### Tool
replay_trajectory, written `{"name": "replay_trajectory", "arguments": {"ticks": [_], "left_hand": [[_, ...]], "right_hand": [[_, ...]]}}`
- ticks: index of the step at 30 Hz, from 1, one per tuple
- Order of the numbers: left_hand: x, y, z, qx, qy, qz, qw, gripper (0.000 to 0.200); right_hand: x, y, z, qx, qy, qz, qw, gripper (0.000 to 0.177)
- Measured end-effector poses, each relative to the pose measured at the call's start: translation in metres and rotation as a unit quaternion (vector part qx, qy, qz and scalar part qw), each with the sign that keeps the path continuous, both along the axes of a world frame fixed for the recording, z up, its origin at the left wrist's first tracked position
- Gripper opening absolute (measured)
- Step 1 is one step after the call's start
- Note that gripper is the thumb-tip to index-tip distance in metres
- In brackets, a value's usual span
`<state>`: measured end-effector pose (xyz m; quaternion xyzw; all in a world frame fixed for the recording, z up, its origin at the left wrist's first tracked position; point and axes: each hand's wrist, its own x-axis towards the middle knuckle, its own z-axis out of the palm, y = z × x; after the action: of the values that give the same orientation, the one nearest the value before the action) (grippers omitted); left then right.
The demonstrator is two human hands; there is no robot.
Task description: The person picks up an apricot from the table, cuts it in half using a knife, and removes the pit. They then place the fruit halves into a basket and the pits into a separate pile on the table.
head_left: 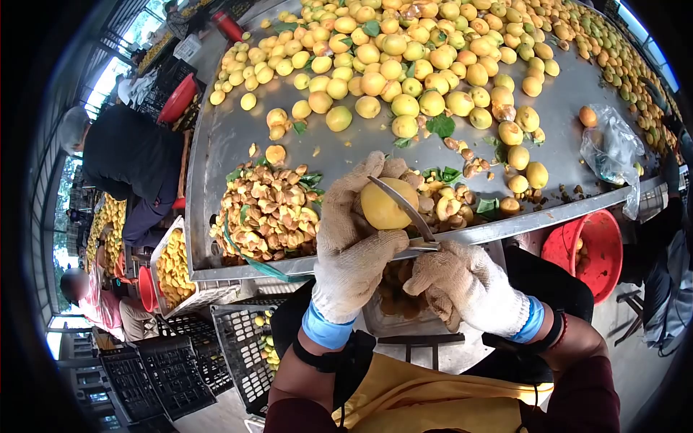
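My left hand (351,242), in a knit glove, is closed around a round yellow fruit (384,206) held just above the near edge of the metal table (238,137). In my gloved right hand (465,285) is a thin curved knife (406,208), whose blade lies across the fruit's right side. Both hands hover over the table's front rim. A heap of brown pits and fruit scraps (268,211) lies on the table just left of my left hand.
Several yellow fruits (404,68) with green leaves cover the far table. A clear plastic bag (613,155) lies at right, a red bucket (588,249) below the rim. Black crates (242,346) sit underneath. People (133,162) work at left beside trays of fruit (173,267).
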<state>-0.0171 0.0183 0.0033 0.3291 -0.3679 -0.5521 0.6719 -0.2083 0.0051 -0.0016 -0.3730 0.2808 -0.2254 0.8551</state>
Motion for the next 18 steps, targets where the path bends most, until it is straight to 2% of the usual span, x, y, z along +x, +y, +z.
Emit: {"name": "replay_trajectory", "arguments": {"ticks": [2, 3, 5, 7, 9, 11, 12, 15, 16, 18], "left_hand": [[-0.001, 0.001, 0.002, 0.006, -0.015, 0.011, 1.000, 0.089], [-0.002, 0.002, 0.003, 0.011, -0.023, 0.000, 1.000, 0.082], [-0.003, 0.005, 0.004, 0.015, -0.031, -0.010, 0.999, 0.076], [-0.010, 0.006, 0.002, 0.032, -0.020, -0.003, 0.999, 0.077], [-0.016, 0.007, 0.003, 0.027, 0.001, -0.002, 1.000, 0.072], [-0.018, 0.009, 0.002, 0.010, 0.063, 0.004, 0.998, 0.079], [-0.017, 0.010, -0.005, 0.034, 0.006, 0.035, 0.999, 0.071], [-0.013, 0.012, -0.004, 0.042, -0.017, 0.038, 0.998, 0.066], [-0.012, 0.011, -0.002, 0.042, -0.017, 0.040, 0.998, 0.066], [-0.013, 0.008, 0.002, 0.040, 0.068, -0.008, 0.997, 0.064]], "right_hand": [[0.003, 0.002, 0.002, -0.054, 0.072, -0.007, 0.996, 0.036], [0.004, 0.004, 0.006, -0.054, 0.072, -0.007, 0.996, 0.036], [0.008, 0.007, 0.014, -0.179, 0.138, -0.038, 0.973, 0.037], [0.008, 0.007, 0.015, -0.200, 0.152, -0.035, 0.967, 0.037], [0.008, 0.008, 0.011, -0.221, 0.167, -0.032, 0.960, 0.037], [0.009, 0.009, -0.002, -0.293, 0.180, -0.093, 0.934, 0.037], [0.012, 0.011, 0.002, -0.290, 0.198, -0.139, 0.926, 0.036], [0.005, 0.003, 0.001, -0.135, 0.163, -0.073, 0.975, 0.035], [0.005, 0.002, -0.002, -0.135, 0.163, -0.071, 0.975, 0.035], [0.003, 0.002, -0.010, -0.094, 0.095, -0.019, 0.991, 0.034]]}}
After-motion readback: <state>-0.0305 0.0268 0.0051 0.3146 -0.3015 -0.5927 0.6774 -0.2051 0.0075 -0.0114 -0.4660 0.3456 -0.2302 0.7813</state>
